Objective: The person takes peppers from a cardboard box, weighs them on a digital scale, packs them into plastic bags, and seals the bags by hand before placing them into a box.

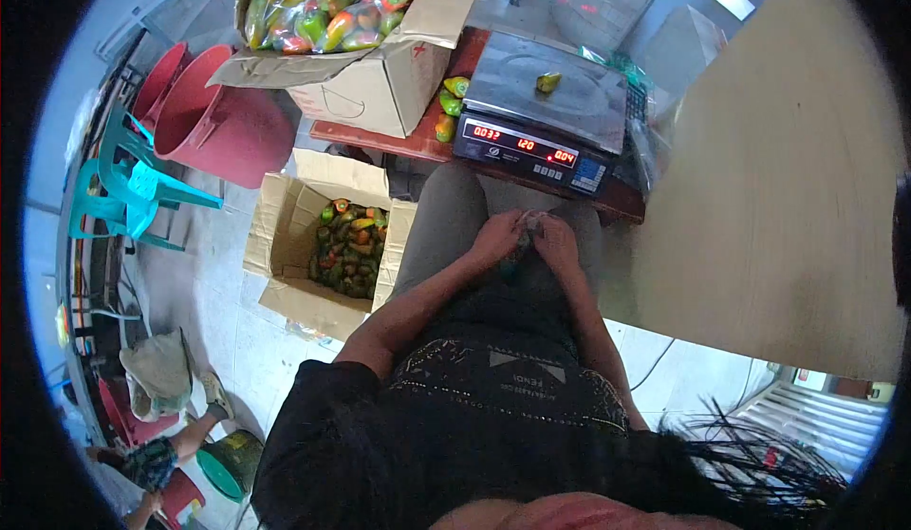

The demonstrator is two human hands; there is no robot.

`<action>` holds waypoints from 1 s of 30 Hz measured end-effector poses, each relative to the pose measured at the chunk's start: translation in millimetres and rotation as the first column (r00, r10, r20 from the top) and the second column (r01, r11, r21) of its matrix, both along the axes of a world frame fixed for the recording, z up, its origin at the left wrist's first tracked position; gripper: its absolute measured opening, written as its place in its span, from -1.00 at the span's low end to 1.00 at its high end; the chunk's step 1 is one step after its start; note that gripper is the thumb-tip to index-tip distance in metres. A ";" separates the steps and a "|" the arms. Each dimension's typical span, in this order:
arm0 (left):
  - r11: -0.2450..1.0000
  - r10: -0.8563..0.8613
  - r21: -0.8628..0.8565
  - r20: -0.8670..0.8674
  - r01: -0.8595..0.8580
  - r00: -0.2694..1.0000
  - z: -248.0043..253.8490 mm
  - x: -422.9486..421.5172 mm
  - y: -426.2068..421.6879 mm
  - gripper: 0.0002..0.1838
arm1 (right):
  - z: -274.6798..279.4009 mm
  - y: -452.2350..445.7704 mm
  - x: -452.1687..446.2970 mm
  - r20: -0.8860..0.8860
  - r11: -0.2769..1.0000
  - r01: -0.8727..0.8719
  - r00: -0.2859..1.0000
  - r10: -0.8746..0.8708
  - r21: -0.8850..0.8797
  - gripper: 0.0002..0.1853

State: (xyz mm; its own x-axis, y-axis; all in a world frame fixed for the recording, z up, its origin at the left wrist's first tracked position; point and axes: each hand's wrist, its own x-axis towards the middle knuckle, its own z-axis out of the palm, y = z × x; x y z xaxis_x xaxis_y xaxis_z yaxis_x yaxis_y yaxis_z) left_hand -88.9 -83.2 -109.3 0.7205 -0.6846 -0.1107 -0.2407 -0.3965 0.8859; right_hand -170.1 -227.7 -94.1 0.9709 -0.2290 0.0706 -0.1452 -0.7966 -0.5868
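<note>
My left hand (498,236) and my right hand (557,241) meet above my lap, fingers closed on what looks like a thin, clear plastic bag (529,230); its lower part blends into my dark clothes. Just beyond my knees stands a digital scale (531,153) with lit red figures. One small greenish-brown pepper (548,82) lies on its metal pan. Several green and orange peppers (450,104) rest beside the scale's left side. On the floor to my left, an open cardboard box (273,222) holds many loose peppers (349,250).
A cardboard box (365,93) of bagged peppers (332,8) stands on the red bench (418,143). Red bins (232,131) and a turquoise chair (142,184) are at left. A wooden panel (769,179) rises at right. Another person's leg (195,432) shows lower left, near a green bucket (231,464).
</note>
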 end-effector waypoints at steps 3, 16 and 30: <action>0.999 0.003 -0.032 0.035 -0.002 0.999 -0.7 0.0 -0.1 -0.74 | 7.8 0.9 1.5 -0.067 0.996 -0.022 0.998 0.016 -0.083 -0.66; 0.998 -0.036 0.058 0.040 0.034 0.999 -4.1 3.0 -4.7 -0.72 | 6.7 -2.4 2.3 -0.155 0.999 -0.031 0.988 0.027 -0.026 -0.69; 0.998 0.034 -0.055 0.045 -0.032 0.998 3.1 -1.6 2.8 -0.71 | -15.8 -12.2 5.0 -0.124 0.981 -0.105 0.989 0.085 -0.162 -0.76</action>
State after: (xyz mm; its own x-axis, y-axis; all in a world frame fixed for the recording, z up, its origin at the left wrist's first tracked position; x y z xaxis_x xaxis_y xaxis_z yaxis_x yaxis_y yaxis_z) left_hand -90.5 -80.5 -106.2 0.7463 -0.6643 -0.0406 -0.2689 -0.3568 0.8946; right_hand -165.1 -239.9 -109.9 0.9914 -0.1301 -0.0144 -0.1238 -0.8956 -0.4273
